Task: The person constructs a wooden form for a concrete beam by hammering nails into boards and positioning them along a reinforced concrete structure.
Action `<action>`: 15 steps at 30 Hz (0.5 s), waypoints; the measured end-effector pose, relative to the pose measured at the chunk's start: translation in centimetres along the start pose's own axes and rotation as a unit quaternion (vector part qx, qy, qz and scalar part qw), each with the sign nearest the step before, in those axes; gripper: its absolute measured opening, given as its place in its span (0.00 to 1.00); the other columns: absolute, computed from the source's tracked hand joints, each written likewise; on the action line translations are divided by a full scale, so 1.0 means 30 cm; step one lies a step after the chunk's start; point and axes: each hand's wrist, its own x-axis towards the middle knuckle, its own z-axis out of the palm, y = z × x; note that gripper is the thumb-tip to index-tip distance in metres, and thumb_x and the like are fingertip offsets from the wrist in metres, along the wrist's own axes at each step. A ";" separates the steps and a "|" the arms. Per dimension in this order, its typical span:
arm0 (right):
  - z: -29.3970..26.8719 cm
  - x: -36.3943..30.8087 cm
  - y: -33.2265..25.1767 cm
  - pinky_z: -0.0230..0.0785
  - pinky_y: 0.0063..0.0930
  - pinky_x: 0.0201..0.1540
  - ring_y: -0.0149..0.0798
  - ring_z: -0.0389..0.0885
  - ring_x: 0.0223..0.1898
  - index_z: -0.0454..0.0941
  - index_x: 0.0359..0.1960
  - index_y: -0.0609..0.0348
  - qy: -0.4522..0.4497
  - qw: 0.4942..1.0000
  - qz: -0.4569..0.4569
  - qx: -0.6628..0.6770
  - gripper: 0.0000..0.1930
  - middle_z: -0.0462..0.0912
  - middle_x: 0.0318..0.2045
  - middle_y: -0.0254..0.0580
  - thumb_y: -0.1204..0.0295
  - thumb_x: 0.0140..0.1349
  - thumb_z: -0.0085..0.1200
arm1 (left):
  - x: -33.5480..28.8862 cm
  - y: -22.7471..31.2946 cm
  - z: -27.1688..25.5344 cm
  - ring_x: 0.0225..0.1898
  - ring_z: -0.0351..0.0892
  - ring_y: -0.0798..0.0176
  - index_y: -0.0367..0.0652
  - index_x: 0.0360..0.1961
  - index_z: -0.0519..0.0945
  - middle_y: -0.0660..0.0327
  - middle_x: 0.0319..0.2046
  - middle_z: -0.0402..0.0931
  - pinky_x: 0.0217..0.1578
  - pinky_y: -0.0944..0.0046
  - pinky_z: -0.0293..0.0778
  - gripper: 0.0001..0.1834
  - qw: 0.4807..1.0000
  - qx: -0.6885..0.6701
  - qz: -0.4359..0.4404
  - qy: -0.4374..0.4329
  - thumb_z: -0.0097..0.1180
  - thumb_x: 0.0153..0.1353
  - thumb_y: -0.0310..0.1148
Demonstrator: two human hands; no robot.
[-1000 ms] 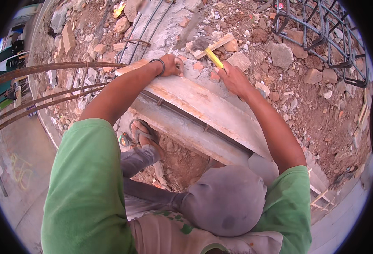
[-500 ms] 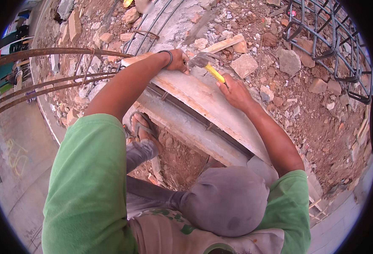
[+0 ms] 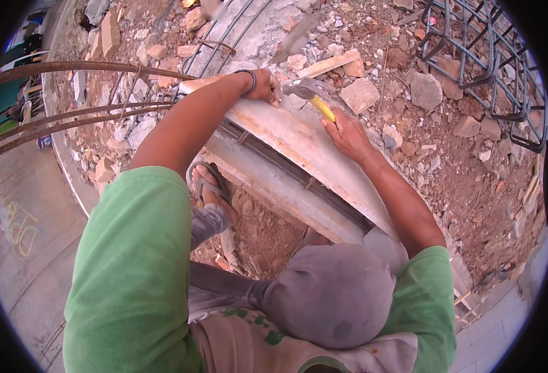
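1. My right hand (image 3: 349,134) is wrapped round the yellow handle of a hammer (image 3: 319,105), its head just beside my left hand (image 3: 265,87).
2. My left fingers bunch at the far edge of a pale board (image 3: 314,154); I cannot tell whether they pinch anything.
3. Beyond lies a wooden strip (image 3: 328,64).
4. Rusty bars (image 3: 93,67) run leftward.

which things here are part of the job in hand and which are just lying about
Seemingly in the job:
- yellow-handled hammer, in the right hand
- pale board, at the left hand

Apparently just lying about:
- loose wood strip on the rubble
- broken stones
- rebar cage, upper right, untouched
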 end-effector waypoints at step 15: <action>-0.012 0.028 -0.025 0.68 0.54 0.37 0.63 0.79 0.32 0.68 0.44 0.62 0.002 1.000 0.010 -0.013 0.19 0.80 0.28 0.62 0.56 0.67 0.45 | 0.021 -0.033 0.005 0.35 0.81 0.63 0.44 0.39 0.85 0.59 0.32 0.84 0.40 0.63 0.75 0.21 1.000 0.023 0.012 -0.005 0.73 0.45 0.43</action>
